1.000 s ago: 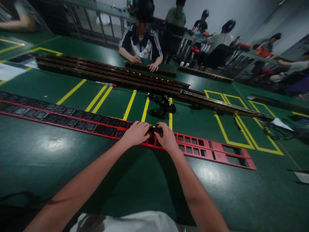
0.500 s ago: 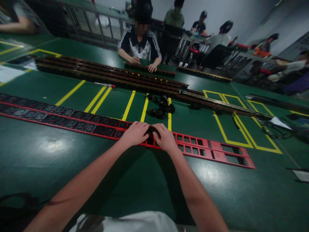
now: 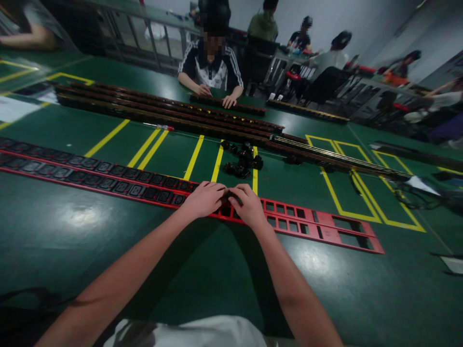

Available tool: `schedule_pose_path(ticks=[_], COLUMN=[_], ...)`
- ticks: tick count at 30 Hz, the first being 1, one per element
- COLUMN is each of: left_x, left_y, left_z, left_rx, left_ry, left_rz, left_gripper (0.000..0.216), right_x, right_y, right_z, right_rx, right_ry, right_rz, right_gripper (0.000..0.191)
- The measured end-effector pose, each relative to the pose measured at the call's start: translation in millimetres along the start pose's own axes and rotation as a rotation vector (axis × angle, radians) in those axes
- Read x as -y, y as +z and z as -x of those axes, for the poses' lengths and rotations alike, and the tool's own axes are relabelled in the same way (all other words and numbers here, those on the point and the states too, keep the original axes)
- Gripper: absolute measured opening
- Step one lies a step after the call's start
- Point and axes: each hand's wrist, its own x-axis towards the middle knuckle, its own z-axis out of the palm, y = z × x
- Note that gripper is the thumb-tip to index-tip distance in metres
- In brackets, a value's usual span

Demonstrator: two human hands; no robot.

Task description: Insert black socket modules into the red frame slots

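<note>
Red plastic or metal, I couldn't tell which: the long frame (image 3: 327, 222) lay lengthwise across the green desk (image 3: 72, 241), nearer its front edge than the dark bars (image 3: 162, 113), its left end cut off from view. My left hand (image 3: 203, 199) and right hand (image 3: 249, 205) curled over its middle, fingertips close together at a small dark piece (image 3: 228, 193). My fingers hid most of it; whether I pinched or merely pressed it was unclear. Black sockets (image 3: 136, 191) filled openings leftward. Loose black parts (image 3: 240, 169), hard to separate, lay toward the far edge.
</note>
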Motion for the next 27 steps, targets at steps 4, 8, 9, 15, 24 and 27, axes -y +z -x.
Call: schedule_pose_path(ticks=[4,8,9,15,24,27], left_x=[2.0,1.1,1.0,1.3,4.5,8.7], left_y=[0.5,1.2,1.5,3.1,-2.3,-2.7], left_z=[0.1,-0.7,-0.8,0.6,2.3,1.9], left_rx=[-0.002,-0.044,-0.054,-0.092,-0.068,-0.086], left_ry=[0.049,0.025,0.016,-0.008,-0.078,-0.093], left_rz=[0.019,0.034,0.044,0.078,0.194,0.257], left_gripper=[0.032,0.030,0.030,0.034,0.037,0.037], right_x=[1.4,0.9,0.6,-1.7,26.1,40.9], right_y=[-1.0,0.4,0.7,-0.4,11.3,18.9], right_z=[0.2,1.5,1.8,2.3,4.9,2.8], right_rx=[0.007,-0.038,-0.047,0.008,0.124,0.205], right_ry=[-0.011,-0.020,-0.020,-0.052,-0.109,-0.047], right_rz=[-0.007,-0.061,-0.076,-0.144,-0.101,-0.023], right_gripper=[0.024,0.019,0.017,0.019,0.047,0.046])
